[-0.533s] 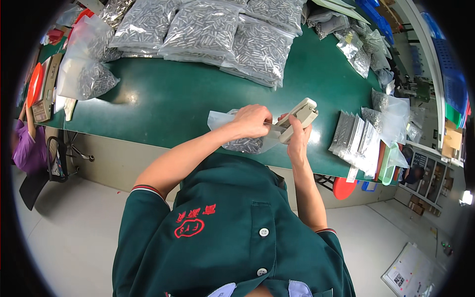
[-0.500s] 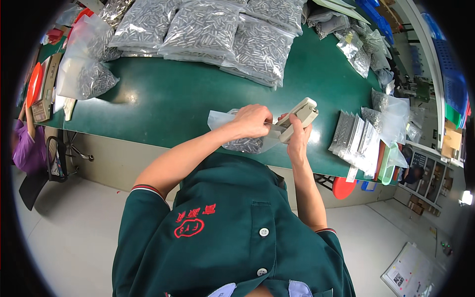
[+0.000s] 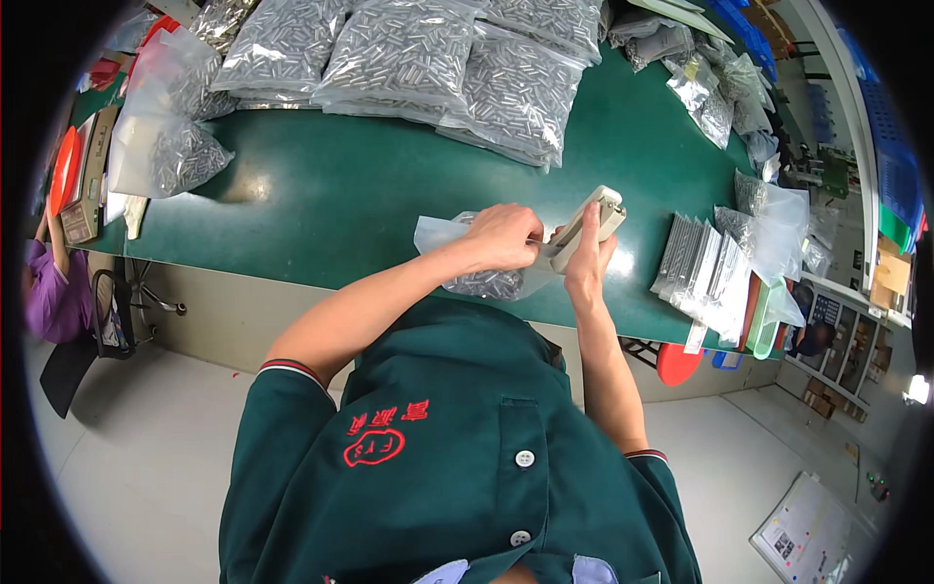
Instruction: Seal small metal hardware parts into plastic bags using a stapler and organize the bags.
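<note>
My left hand (image 3: 503, 237) pinches the top of a small clear plastic bag (image 3: 477, 280) filled with little silver metal parts, held above the front edge of the green table (image 3: 321, 204). My right hand (image 3: 587, 255) grips a beige stapler-like hand tool (image 3: 587, 227), its jaw set against the bag's folded top right beside my left fingers. Both hands meet in front of my chest. The lower part of the bag is partly hidden behind my left wrist.
Large clear bags of silver parts (image 3: 428, 58) lie across the back of the table, another (image 3: 161, 146) at the left. A row of filled small bags (image 3: 702, 273) stands to the right, next to a green tray (image 3: 764, 326). Another person's purple sleeve (image 3: 49, 292) shows far left.
</note>
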`<state>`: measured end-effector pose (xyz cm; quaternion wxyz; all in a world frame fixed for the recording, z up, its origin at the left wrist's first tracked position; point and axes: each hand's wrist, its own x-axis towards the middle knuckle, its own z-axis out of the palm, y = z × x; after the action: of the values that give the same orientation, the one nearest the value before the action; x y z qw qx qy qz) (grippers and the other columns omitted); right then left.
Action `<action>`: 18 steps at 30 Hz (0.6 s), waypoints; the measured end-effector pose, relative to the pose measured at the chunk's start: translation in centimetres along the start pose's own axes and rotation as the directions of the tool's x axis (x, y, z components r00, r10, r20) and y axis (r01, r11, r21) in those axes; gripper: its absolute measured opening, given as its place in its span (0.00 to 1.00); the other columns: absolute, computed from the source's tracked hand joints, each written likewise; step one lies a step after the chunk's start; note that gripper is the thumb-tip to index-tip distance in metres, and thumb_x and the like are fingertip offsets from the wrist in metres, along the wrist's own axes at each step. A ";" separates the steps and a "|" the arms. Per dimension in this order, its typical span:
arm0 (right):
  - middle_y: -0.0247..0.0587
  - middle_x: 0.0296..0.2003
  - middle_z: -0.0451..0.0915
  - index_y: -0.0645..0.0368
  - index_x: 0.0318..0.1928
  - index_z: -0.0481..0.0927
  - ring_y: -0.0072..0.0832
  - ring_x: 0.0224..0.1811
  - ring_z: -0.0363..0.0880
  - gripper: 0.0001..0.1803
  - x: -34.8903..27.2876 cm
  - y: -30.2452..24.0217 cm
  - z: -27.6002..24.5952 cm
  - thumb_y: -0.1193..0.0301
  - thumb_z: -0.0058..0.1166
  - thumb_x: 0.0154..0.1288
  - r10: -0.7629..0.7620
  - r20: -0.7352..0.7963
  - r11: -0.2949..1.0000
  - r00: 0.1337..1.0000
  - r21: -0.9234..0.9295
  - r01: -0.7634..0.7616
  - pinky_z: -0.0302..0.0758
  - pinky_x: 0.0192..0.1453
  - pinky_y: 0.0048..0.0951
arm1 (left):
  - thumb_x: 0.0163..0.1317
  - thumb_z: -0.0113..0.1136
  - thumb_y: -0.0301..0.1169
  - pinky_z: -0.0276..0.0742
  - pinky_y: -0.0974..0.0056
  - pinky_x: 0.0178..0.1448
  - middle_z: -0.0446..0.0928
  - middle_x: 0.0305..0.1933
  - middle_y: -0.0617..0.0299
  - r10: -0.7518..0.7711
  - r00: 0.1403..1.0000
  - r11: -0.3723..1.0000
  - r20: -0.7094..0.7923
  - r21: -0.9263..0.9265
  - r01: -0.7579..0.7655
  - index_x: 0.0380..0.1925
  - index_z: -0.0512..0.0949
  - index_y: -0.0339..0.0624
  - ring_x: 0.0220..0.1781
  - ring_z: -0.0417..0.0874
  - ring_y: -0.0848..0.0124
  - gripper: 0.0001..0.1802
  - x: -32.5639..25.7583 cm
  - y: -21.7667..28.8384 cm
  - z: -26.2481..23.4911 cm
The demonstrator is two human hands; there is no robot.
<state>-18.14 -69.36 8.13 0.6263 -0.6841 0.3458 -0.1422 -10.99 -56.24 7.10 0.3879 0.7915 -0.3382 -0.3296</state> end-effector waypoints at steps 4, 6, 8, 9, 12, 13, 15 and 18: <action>0.36 0.19 0.73 0.62 0.30 0.73 0.25 0.19 0.74 0.19 0.5 -0.1 0.6 0.56 0.50 0.64 0.000 -0.043 1.000 0.999 -0.012 -0.001 0.70 0.22 0.28 | 0.42 0.53 0.29 0.73 0.53 0.36 0.78 0.24 0.48 0.003 1.000 1.000 0.009 0.018 -0.003 0.25 0.81 0.38 0.29 0.79 0.51 0.11 0.4 0.0 -0.2; 0.36 0.18 0.73 0.62 0.27 0.73 0.24 0.18 0.73 0.18 0.8 0.2 0.9 0.59 0.52 0.62 0.043 -0.078 0.999 0.996 -0.021 -0.045 0.69 0.22 0.29 | 0.42 0.53 0.29 0.73 0.53 0.36 0.78 0.24 0.48 0.010 1.000 1.000 0.018 0.026 -0.011 0.25 0.81 0.38 0.29 0.79 0.51 0.11 0.6 0.0 -0.1; 0.36 0.18 0.73 0.62 0.26 0.73 0.24 0.18 0.73 0.17 1.2 0.4 1.1 0.60 0.52 0.62 0.034 -0.084 0.999 0.996 -0.020 -0.036 0.69 0.22 0.29 | 0.42 0.53 0.29 0.73 0.53 0.36 0.78 0.24 0.49 0.006 1.000 0.999 0.013 0.033 -0.007 0.25 0.81 0.37 0.29 0.79 0.52 0.11 0.9 -0.3 -0.2; 0.36 0.18 0.73 0.62 0.25 0.73 0.24 0.18 0.73 0.16 1.1 0.4 1.2 0.61 0.52 0.61 0.018 -0.073 1.000 0.997 -0.019 -0.020 0.68 0.22 0.29 | 0.42 0.53 0.29 0.73 0.53 0.36 0.78 0.24 0.49 0.010 1.000 0.999 0.022 0.038 -0.010 0.25 0.81 0.37 0.29 0.79 0.52 0.11 0.8 -0.4 0.0; 0.36 0.18 0.73 0.62 0.25 0.73 0.24 0.18 0.73 0.16 0.8 0.2 1.1 0.61 0.53 0.60 0.036 -0.098 0.999 0.995 -0.002 -0.036 0.68 0.22 0.29 | 0.43 0.52 0.30 0.74 0.54 0.36 0.79 0.25 0.49 -0.001 0.999 0.998 0.046 0.061 -0.001 0.26 0.81 0.37 0.29 0.79 0.53 0.12 0.7 -0.3 0.0; 0.37 0.18 0.73 0.62 0.25 0.73 0.24 0.18 0.73 0.17 0.8 0.2 1.1 0.61 0.53 0.60 0.021 -0.096 1.000 0.995 -0.020 -0.023 0.68 0.21 0.29 | 0.43 0.54 0.33 0.74 0.54 0.36 0.79 0.25 0.50 -0.015 0.999 0.999 0.049 0.048 0.012 0.26 0.82 0.38 0.29 0.79 0.53 0.13 0.8 -0.2 -0.1; 0.37 0.19 0.73 0.63 0.25 0.74 0.24 0.19 0.73 0.17 0.5 -0.1 1.0 0.60 0.53 0.61 0.033 -0.109 0.999 0.994 -0.008 -0.034 0.68 0.23 0.29 | 0.43 0.56 0.36 0.74 0.55 0.36 0.79 0.24 0.50 -0.028 0.998 0.999 0.050 0.035 0.026 0.26 0.82 0.39 0.29 0.80 0.54 0.14 0.6 0.3 -0.3; 0.37 0.20 0.74 0.64 0.26 0.75 0.24 0.22 0.72 0.19 0.9 0.9 0.6 0.59 0.53 0.61 0.028 -0.124 1.000 0.992 -0.011 -0.029 0.68 0.25 0.29 | 0.39 0.61 0.44 0.74 0.56 0.36 0.79 0.24 0.51 -0.020 0.998 0.999 -0.054 0.045 0.023 0.26 0.82 0.39 0.29 0.80 0.55 0.19 0.5 1.2 -0.3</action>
<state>-17.36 -69.46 6.91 0.6011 -0.6730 0.3947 -0.1733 -10.87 -57.09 8.10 0.3750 0.8123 -0.3265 -0.3048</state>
